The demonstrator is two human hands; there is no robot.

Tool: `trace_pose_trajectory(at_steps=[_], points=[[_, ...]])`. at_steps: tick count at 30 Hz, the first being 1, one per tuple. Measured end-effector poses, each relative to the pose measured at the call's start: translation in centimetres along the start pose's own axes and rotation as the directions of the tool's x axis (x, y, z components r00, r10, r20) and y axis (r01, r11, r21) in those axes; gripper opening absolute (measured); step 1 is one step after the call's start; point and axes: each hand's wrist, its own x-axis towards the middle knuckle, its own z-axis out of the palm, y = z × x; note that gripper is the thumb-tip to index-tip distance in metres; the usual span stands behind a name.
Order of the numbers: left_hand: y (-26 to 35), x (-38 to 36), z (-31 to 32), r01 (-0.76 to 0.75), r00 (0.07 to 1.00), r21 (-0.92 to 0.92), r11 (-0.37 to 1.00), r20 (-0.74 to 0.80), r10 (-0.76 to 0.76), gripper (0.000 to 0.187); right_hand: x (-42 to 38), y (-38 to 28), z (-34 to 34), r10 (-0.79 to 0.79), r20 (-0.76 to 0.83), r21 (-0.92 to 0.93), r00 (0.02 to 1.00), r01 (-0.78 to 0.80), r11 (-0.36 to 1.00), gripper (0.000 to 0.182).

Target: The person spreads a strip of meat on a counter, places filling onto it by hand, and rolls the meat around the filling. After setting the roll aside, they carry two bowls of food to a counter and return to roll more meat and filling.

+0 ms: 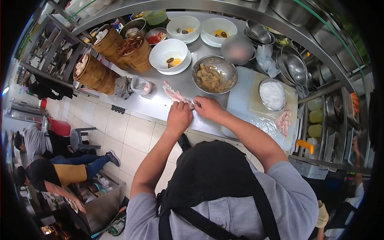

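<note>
A long, pale pink strip of raw meat (175, 94) lies on the steel counter, stretching away from my hands. My left hand (180, 117) is closed over its near end, fingers curled down. Beside it, my right hand (207, 107) pinches at that same end, with the fingertips of both hands almost touching. What lies under the fingers is partly hidden. Just beyond my right hand stands a metal bowl (229, 69) with a chunky brown mixture in it. More raw meat (283, 122) rests on the cutting board (256, 125) to the right, near a bowl of white powder (272, 95).
White bowls (162, 52) with egg yolk stand at the back. Bamboo steamers (96, 76) and a plastic bag (141, 85) are at the left. An orange handle (305, 146) juts out at the right edge. A steel shelf (224, 5) crosses overhead. Other people work farther off.
</note>
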Motion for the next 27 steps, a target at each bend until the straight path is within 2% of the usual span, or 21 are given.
trace_pose_trajectory(at_steps=[6,11,12,14,18,20,24,26,27], points=[[0.5,0.9,0.0,0.061,0.995,0.097,0.993,0.074,-0.069,0.024,-1.1,0.2,-0.4,0.019,-0.005,0.042,1.0,-0.019,0.999,0.022],[1.4,0.4,-0.5,0.197,0.964,-0.059,0.979,0.192,-0.183,0.032,-2.1,0.7,-0.6,0.025,-0.007,0.054,1.0,-0.025,0.998,0.023],[1.3,0.3,-0.4,0.197,0.964,-0.06,0.979,0.195,-0.182,0.032,-2.3,0.8,-0.5,0.019,-0.005,0.034,1.0,-0.019,0.999,0.024],[0.9,0.1,-0.2,0.254,0.957,-0.181,0.95,0.19,-0.219,0.038,-2.6,1.0,-0.6,0.019,0.0,0.036,1.0,-0.019,0.999,0.024],[0.2,0.5,-1.0,0.306,0.945,-0.229,0.924,0.187,-0.267,0.036,-2.5,1.0,-0.6,0.021,0.026,0.027,0.999,-0.022,0.999,0.025],[0.6,1.1,-1.9,0.587,0.804,-0.36,0.725,0.363,-0.471,0.034,-2.3,0.7,-0.8,0.026,0.044,0.025,0.999,-0.028,0.999,0.025],[0.0,1.3,-2.0,0.632,0.766,-0.352,0.691,0.421,-0.486,0.038,-2.1,0.4,-0.8,0.019,0.041,0.02,0.999,-0.02,1.0,0.024],[-1.1,0.9,-0.6,0.431,0.896,-0.274,0.86,0.247,-0.37,0.041,-1.9,0.5,-0.7,0.013,0.037,0.022,0.999,-0.013,1.0,0.024],[-1.3,1.0,-0.4,0.431,0.896,-0.273,0.86,0.246,-0.37,0.041,-1.9,0.6,-0.6,0.01,0.032,0.026,0.999,-0.011,1.0,0.025]])
